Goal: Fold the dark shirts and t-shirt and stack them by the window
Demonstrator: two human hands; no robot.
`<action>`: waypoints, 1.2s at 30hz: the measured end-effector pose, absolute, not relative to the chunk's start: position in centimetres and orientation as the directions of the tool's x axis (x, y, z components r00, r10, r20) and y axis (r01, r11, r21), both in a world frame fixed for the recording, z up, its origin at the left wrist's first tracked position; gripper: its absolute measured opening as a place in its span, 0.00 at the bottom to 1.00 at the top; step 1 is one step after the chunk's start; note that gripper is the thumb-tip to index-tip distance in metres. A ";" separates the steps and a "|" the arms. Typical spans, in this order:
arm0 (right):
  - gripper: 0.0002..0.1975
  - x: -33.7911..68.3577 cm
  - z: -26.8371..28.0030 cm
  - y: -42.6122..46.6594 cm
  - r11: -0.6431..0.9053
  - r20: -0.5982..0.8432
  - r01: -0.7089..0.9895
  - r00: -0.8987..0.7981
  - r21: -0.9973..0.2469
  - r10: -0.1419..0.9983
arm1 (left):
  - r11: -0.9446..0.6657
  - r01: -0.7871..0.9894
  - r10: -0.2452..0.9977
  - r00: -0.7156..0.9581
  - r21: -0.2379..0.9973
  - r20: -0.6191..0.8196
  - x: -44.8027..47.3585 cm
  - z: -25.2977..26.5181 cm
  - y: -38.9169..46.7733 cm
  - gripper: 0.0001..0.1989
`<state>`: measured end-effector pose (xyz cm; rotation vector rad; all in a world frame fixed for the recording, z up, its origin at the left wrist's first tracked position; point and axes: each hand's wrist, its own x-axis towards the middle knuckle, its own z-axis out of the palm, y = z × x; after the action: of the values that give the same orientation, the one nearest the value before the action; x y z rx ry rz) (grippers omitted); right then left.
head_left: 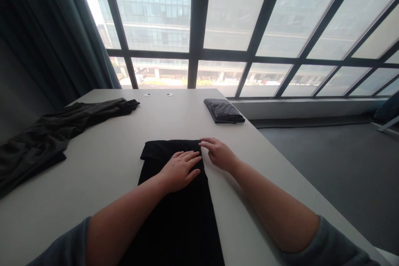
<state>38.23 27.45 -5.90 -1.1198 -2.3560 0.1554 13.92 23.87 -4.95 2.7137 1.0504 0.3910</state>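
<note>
A long piece of black clothing (177, 220), which looks like trousers folded lengthwise, stretches away from me on the white table. Its far end has a folded-over flap that juts out a little on the left. My left hand (181, 170) lies flat on the cloth just below that end, fingers spread and pointing right. At the far right corner, my right hand (220, 154) rests with its fingers stretched out, their tips touching the cloth's edge. No grip on the fabric shows in either hand.
On the white table (102, 199), a rumpled dark grey garment (75, 122) lies along the left side. A folded stack of grey and striped cloth (224, 110) sits near the right edge. Windows and a dark curtain (62, 29) stand beyond; grey floor lies right.
</note>
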 end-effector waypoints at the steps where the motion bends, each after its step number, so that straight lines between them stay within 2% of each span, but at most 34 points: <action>1: 0.28 38.1 -6.3 28.1 0.620 0.389 0.708 -0.495 -0.338 0.777 | -0.730 0.625 0.679 0.712 0.278 0.181 13.9 -4.9 23.9 0.24; 7: 0.23 37.3 -7.8 29.8 0.538 0.217 0.768 -0.492 -0.348 0.843 | -0.732 0.609 0.680 0.686 0.305 0.259 13.6 -4.1 23.9 0.17; 12: 0.24 37.6 -7.6 30.2 0.510 0.174 0.792 -0.480 -0.336 0.860 | -0.687 0.681 0.726 0.652 0.252 0.218 13.9 -4.7 23.9 0.24; 17: 0.24 37.4 -7.7 30.1 0.474 0.146 0.821 -0.451 -0.319 0.880 | -0.756 0.617 0.648 0.753 0.217 0.116 13.7 -5.1 24.0 0.24; 24: 0.24 36.9 -8.2 29.5 0.439 0.187 0.859 -0.401 -0.263 0.897 | -0.767 0.580 0.617 0.785 0.277 0.065 13.3 -4.8 23.9 0.22; 31: 0.25 37.3 -8.5 29.7 0.460 0.215 0.866 -0.420 -0.197 0.882 | -0.764 0.579 0.572 0.812 0.283 -0.118 13.5 -4.6 23.5 0.35; 34: 0.25 37.5 -9.0 30.0 0.472 0.231 0.862 -0.429 -0.184 0.873 | -0.758 0.553 0.557 0.824 0.346 -0.098 12.6 -3.9 23.2 0.35; 36: 0.25 37.7 -9.5 30.2 0.489 0.245 0.851 -0.441 -0.192 0.863 | -0.734 0.588 0.623 0.783 0.341 -0.009 10.6 -3.1 23.0 0.31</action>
<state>37.73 30.21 -9.49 -1.4459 -2.4286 0.0576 10.61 22.97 -3.08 2.6487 0.9274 0.1510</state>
